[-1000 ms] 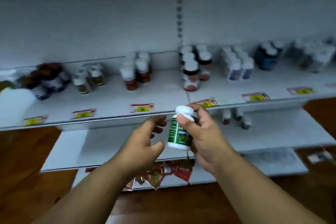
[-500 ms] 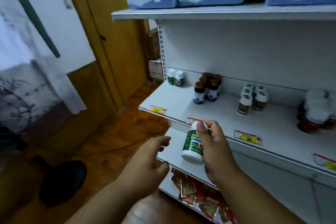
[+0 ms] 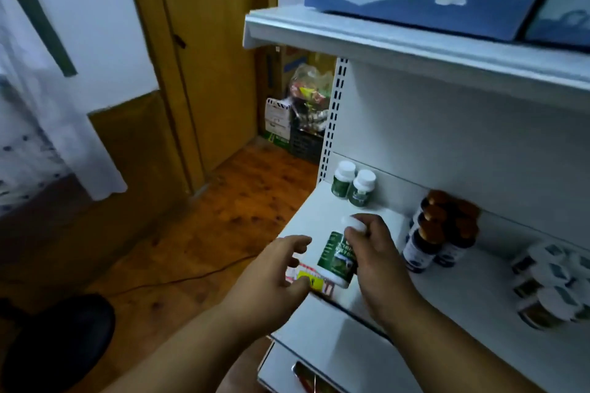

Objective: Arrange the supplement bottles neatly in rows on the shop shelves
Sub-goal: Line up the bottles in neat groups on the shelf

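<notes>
White shelf, right hand gripping green-labelled bottle

Dim, bluish indoor light, soft overall focus, and wide-angle bending toward the frame edges.

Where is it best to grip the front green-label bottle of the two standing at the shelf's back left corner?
Grip the white cap of the front white-capped green-label plastic bottle from above and the front: it stands upright, its twin crowds behind-left, and the shelf before it is bare.
</notes>
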### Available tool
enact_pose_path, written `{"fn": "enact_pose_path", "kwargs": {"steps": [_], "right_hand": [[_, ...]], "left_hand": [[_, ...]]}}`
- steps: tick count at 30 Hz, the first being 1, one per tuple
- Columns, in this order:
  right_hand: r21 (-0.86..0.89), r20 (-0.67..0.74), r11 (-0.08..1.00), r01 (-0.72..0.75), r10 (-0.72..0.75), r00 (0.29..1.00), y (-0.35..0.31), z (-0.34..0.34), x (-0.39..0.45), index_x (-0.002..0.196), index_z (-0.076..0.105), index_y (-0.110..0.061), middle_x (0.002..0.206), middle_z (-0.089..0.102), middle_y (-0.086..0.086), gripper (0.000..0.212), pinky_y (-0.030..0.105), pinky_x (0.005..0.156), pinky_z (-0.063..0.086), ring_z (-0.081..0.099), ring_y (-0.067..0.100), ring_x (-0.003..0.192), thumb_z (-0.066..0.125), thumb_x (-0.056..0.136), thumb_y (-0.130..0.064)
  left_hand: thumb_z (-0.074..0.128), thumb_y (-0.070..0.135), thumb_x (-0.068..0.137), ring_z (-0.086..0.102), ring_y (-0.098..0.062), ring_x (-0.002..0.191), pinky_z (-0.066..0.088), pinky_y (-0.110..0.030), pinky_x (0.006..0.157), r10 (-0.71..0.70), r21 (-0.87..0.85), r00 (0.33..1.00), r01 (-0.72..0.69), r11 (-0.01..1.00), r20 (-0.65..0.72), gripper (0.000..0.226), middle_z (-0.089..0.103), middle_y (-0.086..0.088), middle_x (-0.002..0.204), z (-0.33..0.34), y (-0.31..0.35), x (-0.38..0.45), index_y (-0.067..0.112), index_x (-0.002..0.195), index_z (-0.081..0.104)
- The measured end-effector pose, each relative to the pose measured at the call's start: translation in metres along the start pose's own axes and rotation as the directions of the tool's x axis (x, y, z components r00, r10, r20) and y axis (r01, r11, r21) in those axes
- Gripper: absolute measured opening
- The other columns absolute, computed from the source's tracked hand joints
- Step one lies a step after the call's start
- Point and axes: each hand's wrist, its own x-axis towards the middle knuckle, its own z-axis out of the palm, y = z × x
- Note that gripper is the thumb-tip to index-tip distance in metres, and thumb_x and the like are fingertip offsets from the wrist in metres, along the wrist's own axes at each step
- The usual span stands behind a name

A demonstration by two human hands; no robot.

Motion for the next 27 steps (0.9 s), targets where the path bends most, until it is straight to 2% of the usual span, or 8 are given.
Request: {"fn": "enact_pose_path", "kwargs": {"steps": [2, 4, 7, 10, 13, 16, 20, 27], "right_hand": [[-0.152, -0.044, 0.986, 0.068, -0.076, 0.996, 0.001, 0.012, 0.022, 0.104, 0.053, -0.03, 0.101, 0.063, -0.008, 0.011, 0.013, 0.067, 0.051, 0.065, 0.0, 0.084, 0.057, 0.095, -0.025], [-0.304, -0.143, 0.946, 0.113, -0.162, 0.976, 0.007, 0.023, 0.046, 0.107, 0.051, -0.029, 0.102, 0.058, -0.017, 0.018, 0.004, 0.067, 0.045, 0.061, -0.003, 0.089, 0.061, 0.093, -0.026], [-0.391, -0.311, 0.919, 0.055, -0.188, 0.932, 0.025, 0.039, 0.075, 0.111, 0.052, -0.03, 0.105, 0.059, -0.016, 0.03, 0.015, 0.081, 0.049, 0.059, -0.001, 0.096, 0.07, 0.087, -0.028], [-0.419, -0.424, 0.908, -0.022, -0.174, 0.889, 0.04, 0.051, 0.099, 0.112, 0.052, -0.034, 0.109, 0.061, -0.012, 0.038, 0.027, 0.087, 0.052, 0.059, 0.002, 0.099, 0.075, 0.082, -0.03], [-0.488, -0.486, 0.865, -0.116, -0.159, 0.859, 0.043, 0.059, 0.121, 0.111, 0.051, -0.036, 0.112, 0.06, -0.006, 0.042, 0.032, 0.088, 0.052, 0.059, 0.011, 0.1, 0.078, 0.078, -0.031], [-0.572, -0.486, 0.803, -0.165, -0.17, 0.857, 0.043, 0.063, 0.138, 0.116, 0.054, -0.027, 0.115, 0.057, -0.003, 0.044, 0.029, 0.091, 0.047, 0.056, 0.016, 0.105, 0.078, 0.078, -0.028], [-0.672, -0.441, 0.728, -0.136, -0.247, 0.863, 0.039, 0.064, 0.151, 0.114, 0.055, -0.019, 0.118, 0.052, -0.001, 0.039, 0.029, 0.09, 0.044, 0.054, 0.018, 0.105, 0.074, 0.079, -0.022], [-0.678, -0.471, 0.71, -0.187, -0.225, 0.853, 0.032, 0.068, 0.164, 0.095, 0.043, -0.024, 0.11, 0.048, -0.003, 0.042, 0.036, 0.082, 0.047, 0.054, 0.021, 0.095, 0.079, 0.074, -0.027]], "left_hand": [[0.06, 0.026, 0.094, 0.047, 0.003, 0.116, 0.046, -0.014, 0.092, 0.007, -0.022, 0.999, -0.006, 1.0, 0.049, 0.054, 0.045, 0.022, 0.135, -0.009, -0.013, 0.034, 0.043, 0.139, 0.036], [0.062, 0.025, 0.093, 0.046, 0.001, 0.119, 0.047, -0.017, 0.093, 0.034, -0.018, 0.993, -0.032, 0.999, 0.113, 0.057, 0.045, 0.021, 0.137, -0.013, -0.03, 0.069, 0.041, 0.141, 0.035], [0.064, 0.027, 0.09, 0.045, -0.004, 0.125, 0.044, -0.025, 0.103, 0.11, 0.042, 0.965, -0.123, 0.992, 0.238, 0.062, 0.045, 0.013, 0.143, -0.016, -0.056, 0.124, 0.034, 0.144, 0.036], [0.065, 0.037, 0.087, 0.041, -0.012, 0.132, 0.036, -0.027, 0.111, 0.256, 0.149, 0.904, -0.321, 0.935, 0.343, 0.069, 0.042, 0.004, 0.147, -0.016, -0.072, 0.176, 0.025, 0.148, 0.034], [0.062, 0.048, 0.085, 0.036, -0.017, 0.136, 0.031, -0.03, 0.114, 0.304, 0.201, 0.885, -0.389, 0.899, 0.352, 0.075, 0.04, -0.001, 0.149, -0.014, -0.077, 0.213, 0.02, 0.148, 0.032], [0.057, 0.066, 0.081, 0.025, -0.021, 0.143, 0.022, -0.032, 0.118, 0.296, 0.298, 0.86, -0.436, 0.849, 0.415, 0.092, 0.028, -0.004, 0.156, -0.007, -0.079, 0.237, 0.016, 0.151, 0.025], [0.03, 0.08, 0.082, -0.003, -0.026, 0.151, 0.003, -0.04, 0.123, 0.245, 0.489, 0.815, -0.525, 0.697, 0.525, 0.106, 0.003, -0.012, 0.164, 0.01, -0.083, 0.253, 0.008, 0.155, 0.004], [0.005, 0.082, 0.08, -0.017, -0.025, 0.149, -0.006, -0.04, 0.121, 0.234, 0.537, 0.829, -0.517, 0.667, 0.508, 0.102, -0.009, -0.011, 0.163, 0.031, -0.103, 0.255, 0.014, 0.155, -0.004]]}}
